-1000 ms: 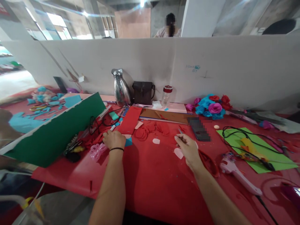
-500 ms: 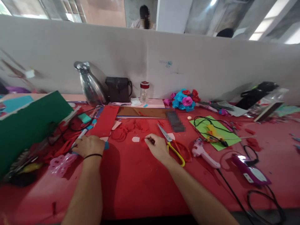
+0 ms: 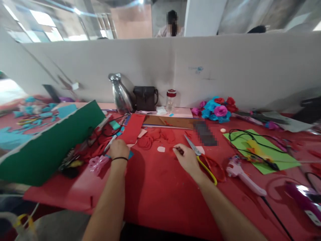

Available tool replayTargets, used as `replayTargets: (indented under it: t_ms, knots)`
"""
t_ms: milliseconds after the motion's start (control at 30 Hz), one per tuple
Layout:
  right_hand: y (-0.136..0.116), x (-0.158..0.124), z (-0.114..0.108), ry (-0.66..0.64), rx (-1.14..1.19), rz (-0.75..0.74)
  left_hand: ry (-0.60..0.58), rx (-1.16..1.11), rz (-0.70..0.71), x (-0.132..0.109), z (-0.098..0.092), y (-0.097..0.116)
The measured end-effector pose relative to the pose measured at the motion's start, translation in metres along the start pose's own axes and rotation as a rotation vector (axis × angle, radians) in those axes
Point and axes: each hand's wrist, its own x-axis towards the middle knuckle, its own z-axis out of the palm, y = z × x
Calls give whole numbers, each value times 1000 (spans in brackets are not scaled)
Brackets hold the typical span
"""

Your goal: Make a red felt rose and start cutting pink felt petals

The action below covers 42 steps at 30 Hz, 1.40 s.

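Note:
My left hand point(image 3: 119, 149) is down among craft scraps at the left, its fingers curled under and mostly hidden. Whatever it grips there does not show. A white stick point(image 3: 110, 143), a pink openwork plastic piece point(image 3: 98, 164) and a red paper strip point(image 3: 134, 130) lie around it. Over the red table, my right hand point(image 3: 186, 158) is closed in a pinch; a bit of red shows by its fingertips, too small to name. Scissors point(image 3: 204, 160) with yellow and red handles lie open beside this hand. Left of it rests a small pale paper piece point(image 3: 161, 149), with cut red petals point(image 3: 155, 138) behind.
A pink glue gun point(image 3: 244, 177) with a cord and a green sheet point(image 3: 260, 157) lie at right. Paper flowers point(image 3: 217, 109), a jar point(image 3: 171, 100), a black bag point(image 3: 145, 98) and a steel jug point(image 3: 120, 95) stand behind. A green board point(image 3: 55, 147) rises at left.
The view has swung left, so everything sits further right. My left hand has curled from spread fingers into a closer grip. My right hand keeps its pinch in about the same place.

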Motion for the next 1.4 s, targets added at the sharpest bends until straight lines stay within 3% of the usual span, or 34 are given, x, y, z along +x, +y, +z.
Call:
replayTargets:
  t_ms: [133, 367, 633, 833, 933, 1000, 1067, 1167, 1267, 1400]
  knots:
    - [5, 1, 1, -10, -1, -7, -10, 212, -27, -5, -2, 2]
    - [9, 1, 1, -31, -19, 6, 12, 161, -59, 0, 5, -4]
    - [1, -1, -1, -29, -25, 21, 177, 69, -157, 6, -3, -21]
    - [5, 1, -1, -27, -47, 33, 400, -289, -162, 12, -10, -26]
    - [7, 1, 0, -22, -53, 37, 395, -413, -169, 14, -13, -30]
    - [9, 2, 0, -21, -54, 40, 367, -642, -218, 13, -16, -29]
    - [11, 2, 1, -23, -50, 38, 256, -1073, -289, 10, -21, -22]
    - [15, 3, 3, -24, -42, 31, -190, -1625, -305, 1, -29, -5]
    - [18, 5, 4, -11, -38, 24, -560, -1768, -307, -11, -30, 18]
    - [19, 8, -1, 53, -48, 13, -859, -1730, -313, -29, -18, 51]
